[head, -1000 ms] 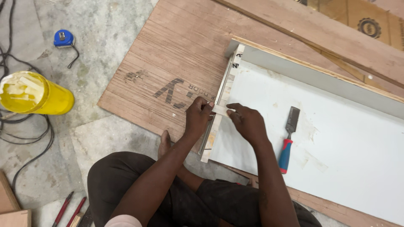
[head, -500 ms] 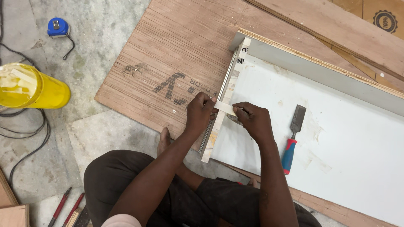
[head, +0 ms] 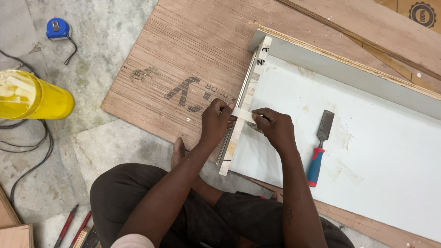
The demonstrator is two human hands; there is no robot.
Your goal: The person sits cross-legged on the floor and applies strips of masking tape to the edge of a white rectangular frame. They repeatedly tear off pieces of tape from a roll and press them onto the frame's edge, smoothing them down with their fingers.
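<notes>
A yellow container (head: 34, 95) at nine o'clock is cut off. Centrally, the left hand (head: 216, 121) and right hand (head: 274, 128) pinch a pale strip (head: 242, 114) across the white panel's (head: 367, 147) edge; fingertips hide its ends. A chisel (head: 319, 148) lies at three o'clock.

A blue tape measure (head: 57, 28) lies on the stone floor (head: 92, 138), above a yellow container (head: 32, 95) on its side. Black cables (head: 27, 156) curl beside it. Two red pencils (head: 73, 227) lie at the lower left. A red-handled chisel (head: 319, 148) rests on the white surface.
</notes>
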